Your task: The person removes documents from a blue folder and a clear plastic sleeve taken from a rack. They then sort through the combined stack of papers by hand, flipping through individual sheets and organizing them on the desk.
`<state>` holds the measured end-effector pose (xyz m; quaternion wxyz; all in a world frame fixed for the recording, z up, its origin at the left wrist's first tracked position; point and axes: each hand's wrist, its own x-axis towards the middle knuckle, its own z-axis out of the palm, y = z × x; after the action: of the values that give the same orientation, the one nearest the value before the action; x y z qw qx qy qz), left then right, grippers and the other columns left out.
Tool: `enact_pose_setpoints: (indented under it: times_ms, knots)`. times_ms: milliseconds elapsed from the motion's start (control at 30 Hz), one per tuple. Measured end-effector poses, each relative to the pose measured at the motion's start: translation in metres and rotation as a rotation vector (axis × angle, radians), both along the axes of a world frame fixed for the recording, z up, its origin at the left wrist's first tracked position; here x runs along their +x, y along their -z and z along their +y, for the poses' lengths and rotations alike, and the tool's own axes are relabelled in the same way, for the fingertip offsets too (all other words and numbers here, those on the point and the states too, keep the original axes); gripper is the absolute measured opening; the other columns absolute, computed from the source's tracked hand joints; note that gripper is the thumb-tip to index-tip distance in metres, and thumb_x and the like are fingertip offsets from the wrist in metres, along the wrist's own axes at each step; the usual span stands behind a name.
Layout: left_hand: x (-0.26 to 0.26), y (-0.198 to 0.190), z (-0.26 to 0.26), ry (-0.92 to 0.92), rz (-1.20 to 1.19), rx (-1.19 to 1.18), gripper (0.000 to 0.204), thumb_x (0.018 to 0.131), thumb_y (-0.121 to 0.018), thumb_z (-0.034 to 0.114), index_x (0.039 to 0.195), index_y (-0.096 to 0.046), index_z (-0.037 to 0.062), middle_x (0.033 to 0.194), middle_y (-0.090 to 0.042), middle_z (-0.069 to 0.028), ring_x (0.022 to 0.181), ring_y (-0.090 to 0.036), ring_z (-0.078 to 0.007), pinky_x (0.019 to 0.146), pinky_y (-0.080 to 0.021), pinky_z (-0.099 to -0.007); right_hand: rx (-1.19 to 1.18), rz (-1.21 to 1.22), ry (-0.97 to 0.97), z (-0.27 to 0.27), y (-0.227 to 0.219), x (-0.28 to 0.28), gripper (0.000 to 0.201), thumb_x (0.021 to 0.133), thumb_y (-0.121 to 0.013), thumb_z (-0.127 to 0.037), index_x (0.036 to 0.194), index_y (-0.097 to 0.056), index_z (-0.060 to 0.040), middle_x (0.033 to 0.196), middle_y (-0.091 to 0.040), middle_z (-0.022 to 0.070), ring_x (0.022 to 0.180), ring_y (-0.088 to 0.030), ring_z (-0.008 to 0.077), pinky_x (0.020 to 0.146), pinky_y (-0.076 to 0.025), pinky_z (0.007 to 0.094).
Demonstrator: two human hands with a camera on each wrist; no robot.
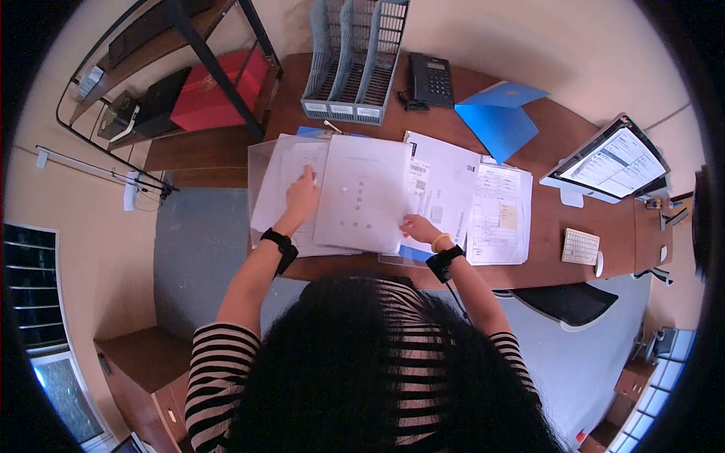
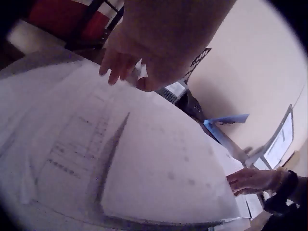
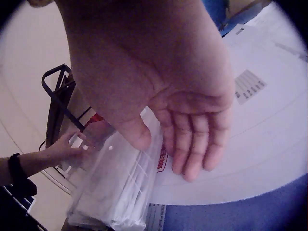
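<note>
A sheaf of white sheets (image 1: 362,192) lies tilted over a clear plastic folder (image 1: 260,162) on the brown desk (image 1: 544,143). My left hand (image 1: 306,181) rests with straight fingers on the printed papers (image 1: 283,170) left of that sheaf; in the left wrist view the left hand (image 2: 122,72) hovers just over them. My right hand (image 1: 408,224) touches the sheaf's lower right corner, fingers relaxed. In the right wrist view the right hand (image 3: 178,154) has its thumb against the edge of the sheaf (image 3: 120,187). More forms (image 1: 498,215) lie to the right.
At the desk's back stand a grey file rack (image 1: 355,60), a black telephone (image 1: 430,79) and a blue folder (image 1: 498,113). A screen (image 1: 612,162) and small keypad (image 1: 580,247) sit at the right. A metal shelf with a red box (image 1: 219,90) stands left.
</note>
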<state>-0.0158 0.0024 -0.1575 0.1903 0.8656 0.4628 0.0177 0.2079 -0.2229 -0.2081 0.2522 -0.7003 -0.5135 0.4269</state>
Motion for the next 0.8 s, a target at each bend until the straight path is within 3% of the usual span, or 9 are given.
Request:
enact_pose_setpoints:
  times_ms: [67,200,400,500,567,667,700,767,800]
  knots:
    - [-0.018,0.003,0.005,0.1,-0.153,0.492,0.038,0.069,-0.049,0.009,0.107,-0.042,0.0082,0.105,-0.049,-0.0142,0.096,-0.048,-0.0286,0.083,-0.037,-0.0416,0.062,-0.043,-0.07,0.001,0.001,0.002,0.028,0.075,-0.05,-0.023,0.083,-0.051,0.004,0.069,-0.059,0.0132,0.064,-0.059,0.0223,0.058,-0.043,0.0293]
    - [-0.028,-0.007,0.002,0.16,-0.012,0.788,0.038,0.069,-0.047,0.004,0.107,-0.044,0.0069,0.116,-0.04,-0.0117,0.104,-0.041,-0.0261,0.089,-0.031,-0.0412,-0.012,0.033,-0.013,0.003,0.011,0.003,0.029,0.075,-0.05,-0.023,0.083,-0.051,0.0043,0.07,-0.059,0.0145,0.064,-0.059,0.0205,0.059,-0.044,0.0292]
    - [-0.021,0.039,0.003,0.436,0.059,0.296,0.023,0.069,-0.045,0.002,0.091,-0.051,0.0053,0.103,-0.048,-0.0131,0.099,-0.044,-0.0284,0.08,-0.038,-0.0394,-0.149,0.102,0.06,0.007,0.006,0.004,0.029,0.076,-0.051,-0.023,0.084,-0.051,0.0046,0.073,-0.059,0.0149,0.064,-0.059,0.0186,0.057,-0.044,0.0282]
    - [-0.011,0.055,0.001,0.311,-0.077,0.154,0.016,0.07,-0.045,0.003,0.085,-0.05,0.0028,0.092,-0.052,-0.0148,0.09,-0.048,-0.0312,0.072,-0.041,-0.0393,-0.112,0.105,0.092,0.005,0.013,0.003,0.028,0.074,-0.051,-0.023,0.078,-0.052,0.0048,0.068,-0.059,0.0145,0.062,-0.059,0.0201,0.058,-0.045,0.0292]
    - [-0.005,0.054,0.005,0.025,-0.222,-0.123,0.017,0.071,-0.044,0.006,0.085,-0.051,-0.002,0.084,-0.054,-0.0179,0.08,-0.052,-0.0343,0.067,-0.042,-0.0386,-0.073,0.116,0.129,0.005,0.018,0.003,0.028,0.073,-0.05,-0.023,0.074,-0.052,0.005,0.063,-0.058,0.0144,0.061,-0.059,0.0217,0.059,-0.045,0.0308]
    - [-0.006,0.098,0.027,0.041,-0.353,-0.147,0.021,0.074,-0.044,0.009,0.087,-0.051,-0.0057,0.078,-0.057,-0.0152,0.071,-0.055,-0.0287,0.062,-0.044,-0.035,-0.08,0.136,0.134,0.008,0.022,0.003,0.027,0.073,-0.05,-0.022,0.07,-0.052,0.0041,0.062,-0.058,0.0142,0.059,-0.059,0.0223,0.059,-0.045,0.0313]
    - [-0.003,0.084,0.025,0.04,-0.354,-0.145,0.021,0.074,-0.044,0.009,0.087,-0.051,-0.0057,0.078,-0.057,-0.0152,0.071,-0.055,-0.0287,0.062,-0.044,-0.035,-0.081,0.134,0.142,0.01,0.023,0.003,0.026,0.073,-0.05,-0.021,0.07,-0.052,0.0041,0.061,-0.058,0.0143,0.057,-0.059,0.0224,0.058,-0.045,0.0314]
    - [0.007,0.041,0.018,-0.159,-0.364,-0.734,0.024,0.076,-0.047,0.015,0.09,-0.052,-0.0042,0.079,-0.057,-0.0117,0.068,-0.056,-0.0216,0.06,-0.045,-0.0323,-0.077,0.128,0.15,0.013,0.026,0.003,0.025,0.073,-0.05,-0.021,0.07,-0.052,0.0042,0.06,-0.057,0.0143,0.056,-0.059,0.0225,0.057,-0.045,0.0315]
    - [0.007,0.046,0.021,-0.158,-0.366,-0.732,0.024,0.076,-0.047,0.015,0.09,-0.052,-0.0042,0.079,-0.057,-0.0117,0.068,-0.056,-0.0216,0.06,-0.045,-0.0323,-0.103,0.138,0.164,0.013,0.029,0.003,0.025,0.073,-0.05,-0.019,0.07,-0.052,0.005,0.06,-0.057,0.0148,0.055,-0.058,0.0222,0.055,-0.045,0.0313]
